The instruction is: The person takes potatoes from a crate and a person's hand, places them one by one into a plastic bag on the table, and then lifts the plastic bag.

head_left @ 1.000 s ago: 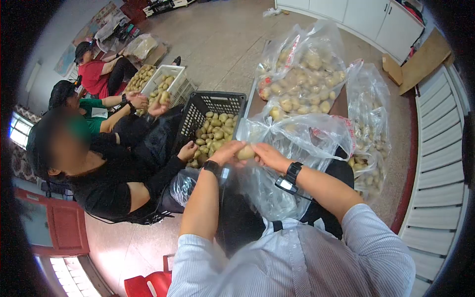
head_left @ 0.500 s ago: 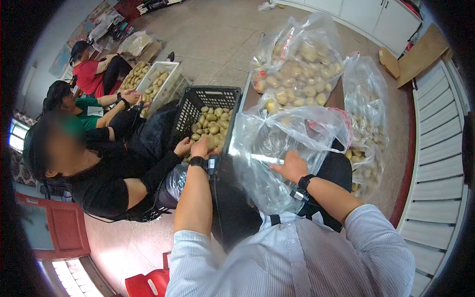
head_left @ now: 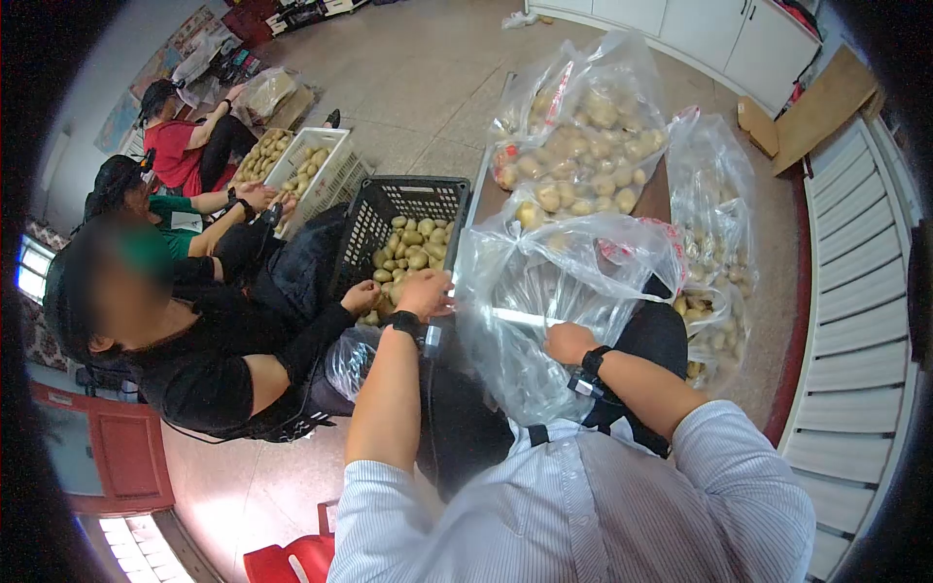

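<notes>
My left hand (head_left: 426, 294) is at the near right corner of the black crate (head_left: 352, 233), close to the clear plastic bag's left side. Its fingers are curled, and what they hold, if anything, is hidden. Small potatoes (head_left: 416, 255) fill part of the crate. My right hand (head_left: 570, 343) is closed on the crumpled clear plastic bag (head_left: 530, 374) over my lap. A pale strip (head_left: 525, 318) shows through the bag and reaches my right fingers. A co-worker's hand (head_left: 361, 296) hovers at the crate's near side, beside my left wrist.
Beyond my bag stands a large clear bag of potatoes (head_left: 593, 146) on a brown table (head_left: 657, 194). More filled bags (head_left: 714, 233) lie on its right. Co-workers sit in a row at left by a white crate (head_left: 335, 165). A red stool (head_left: 292, 561) is below left.
My left hand has moved from the potatoes in the crate rightward to the crate's edge near the bag. My right fingers have curled in more, and the hand sits slightly lower.
</notes>
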Available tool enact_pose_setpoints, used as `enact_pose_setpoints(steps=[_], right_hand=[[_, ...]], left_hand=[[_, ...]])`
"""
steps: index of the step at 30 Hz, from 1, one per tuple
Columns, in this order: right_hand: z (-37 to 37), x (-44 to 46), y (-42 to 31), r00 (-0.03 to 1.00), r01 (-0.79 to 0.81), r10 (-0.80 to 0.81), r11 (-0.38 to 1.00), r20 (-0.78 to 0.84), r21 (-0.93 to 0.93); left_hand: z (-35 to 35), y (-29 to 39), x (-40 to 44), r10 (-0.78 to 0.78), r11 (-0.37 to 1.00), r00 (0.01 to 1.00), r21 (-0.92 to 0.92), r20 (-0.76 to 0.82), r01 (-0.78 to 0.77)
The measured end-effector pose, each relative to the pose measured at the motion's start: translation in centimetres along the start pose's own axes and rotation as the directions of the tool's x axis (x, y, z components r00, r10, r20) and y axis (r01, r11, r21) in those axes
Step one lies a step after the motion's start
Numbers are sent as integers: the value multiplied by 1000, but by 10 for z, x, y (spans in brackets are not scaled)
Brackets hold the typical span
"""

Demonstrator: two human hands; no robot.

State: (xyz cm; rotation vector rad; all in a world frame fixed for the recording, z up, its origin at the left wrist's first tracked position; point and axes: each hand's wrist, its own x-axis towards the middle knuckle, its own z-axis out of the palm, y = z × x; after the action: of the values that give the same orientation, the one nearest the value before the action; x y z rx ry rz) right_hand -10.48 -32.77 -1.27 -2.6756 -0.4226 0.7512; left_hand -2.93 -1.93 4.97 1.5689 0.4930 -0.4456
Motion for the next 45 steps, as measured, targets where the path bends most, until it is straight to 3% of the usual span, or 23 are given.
enact_pose_setpoints(steps=[3,7,9,15,18,20,22,24,30,32,34,36,37,39,40,42,43,45], right_hand=[[10,5,2,996,18,-14,999,83,-42],[13,-5,-4,991,78,-72,996,115,-48],[22,-6,-6,974,142,-130,988,187,-53],[25,-6,3,962,231,-232,973,146,24],[-12,2,-3,978,160,-174,980,119,119],[-24,17,7,951,291,-249,921,-181,259],[-38,47,16,861,415,-308,885,-404,209],[-95,48,0,983,182,-140,706,-117,684],[-189,70,18,951,188,147,417,-271,889],[-207,77,29,939,180,190,434,-285,883],[-216,84,42,925,170,233,452,-300,876],[-220,90,56,785,231,260,720,-563,654],[-218,99,69,785,229,261,720,-562,655],[-214,113,91,557,373,185,816,-809,443],[-216,113,99,559,371,187,815,-808,445],[-218,109,108,451,282,165,906,-877,315],[-216,104,108,450,280,165,907,-878,314],[-201,90,99,538,-41,207,975,-817,219]], left_hand=[[16,10,-14,-47,990,972,143,232,13],[35,8,-11,-116,954,915,301,387,-7],[42,8,-14,-143,948,901,317,411,6],[52,3,-16,-172,928,909,371,380,20],[52,-1,-10,-125,932,944,362,306,6],[51,0,-5,-107,933,956,359,274,2],[48,4,1,-179,893,939,449,294,30],[50,11,-3,-147,902,955,432,257,23],[42,8,12,35,904,995,421,92,-71],[35,-10,38,201,901,977,376,75,-214],[32,-12,46,233,899,969,360,84,-247],[36,-7,42,264,896,960,345,93,-280],[42,8,27,223,933,971,271,85,-238],[43,13,24,178,962,981,197,78,-190],[42,10,28,213,951,975,214,68,-223],[41,9,28,245,939,967,232,65,-253],[42,14,24,192,960,979,193,75,-203],[43,19,21,142,977,986,150,84,-154]])
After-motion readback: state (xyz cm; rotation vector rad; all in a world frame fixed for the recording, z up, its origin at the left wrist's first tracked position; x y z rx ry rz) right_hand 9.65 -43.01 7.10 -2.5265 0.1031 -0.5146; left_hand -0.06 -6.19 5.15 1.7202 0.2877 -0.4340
